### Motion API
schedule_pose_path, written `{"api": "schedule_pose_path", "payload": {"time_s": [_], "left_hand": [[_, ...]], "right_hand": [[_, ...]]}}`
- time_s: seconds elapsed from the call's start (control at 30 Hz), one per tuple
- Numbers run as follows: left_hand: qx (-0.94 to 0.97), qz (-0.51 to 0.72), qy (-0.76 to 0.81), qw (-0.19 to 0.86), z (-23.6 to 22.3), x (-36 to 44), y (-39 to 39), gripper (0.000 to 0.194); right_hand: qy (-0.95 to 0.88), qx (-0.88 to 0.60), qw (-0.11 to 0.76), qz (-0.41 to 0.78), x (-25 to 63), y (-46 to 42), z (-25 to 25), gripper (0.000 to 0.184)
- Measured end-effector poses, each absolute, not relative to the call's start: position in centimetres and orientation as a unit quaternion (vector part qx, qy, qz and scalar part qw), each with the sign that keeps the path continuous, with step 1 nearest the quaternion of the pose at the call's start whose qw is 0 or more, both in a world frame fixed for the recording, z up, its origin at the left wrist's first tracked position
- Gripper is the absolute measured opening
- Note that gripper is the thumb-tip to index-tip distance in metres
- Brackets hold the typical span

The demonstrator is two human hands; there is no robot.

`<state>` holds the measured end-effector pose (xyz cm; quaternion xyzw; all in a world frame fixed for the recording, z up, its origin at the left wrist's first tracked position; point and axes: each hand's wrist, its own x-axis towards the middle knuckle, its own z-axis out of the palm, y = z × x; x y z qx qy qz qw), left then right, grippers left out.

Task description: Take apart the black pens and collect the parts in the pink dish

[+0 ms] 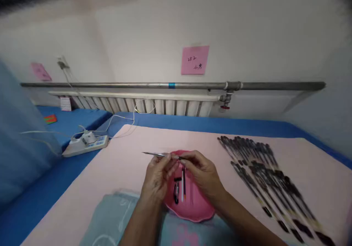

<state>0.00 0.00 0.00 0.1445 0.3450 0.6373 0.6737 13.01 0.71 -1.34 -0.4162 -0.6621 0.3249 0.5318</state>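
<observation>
My left hand [157,178] pinches a slim brush [157,154] with a silvery shaft. Its dark pointed tip sticks out to the left. Level with it, my right hand [203,171] has its thumb and fingers closed on the dark right end of the same brush. Both hands are above a pink scalloped dish [196,213]. In the dish lie a white stick [182,191], a dark thin stick [184,182] and a small black-and-clear piece [176,193] that I cannot name.
Several brushes [264,180] lie in two rows on the pink sheet [132,147] at right. A pale teal plastic-like bag [110,216] is at front left. A power strip [86,145] with cords rests on the blue surface, near a radiator [165,106] along the wall.
</observation>
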Motion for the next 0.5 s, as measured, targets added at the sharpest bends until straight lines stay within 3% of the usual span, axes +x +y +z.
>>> {"api": "schedule_pose_path", "payload": {"time_s": [0.3,0.43,0.5], "left_hand": [[0.145,0.608,0.371,0.687,-0.24,-0.09,-0.18,0.021],[0.16,0.612,0.373,0.678,-0.17,-0.02,-0.23,0.026],[0.163,0.614,0.376,0.675,-0.18,-0.04,-0.2,0.027]], "right_hand": [[-0.706,-0.443,0.491,0.255,13.61,0.6,-1.21,0.007],[-0.743,-0.441,0.449,0.228,13.82,0.72,-0.96,0.022],[-0.759,-0.438,0.431,0.215,13.92,0.74,-0.82,0.022]]}}
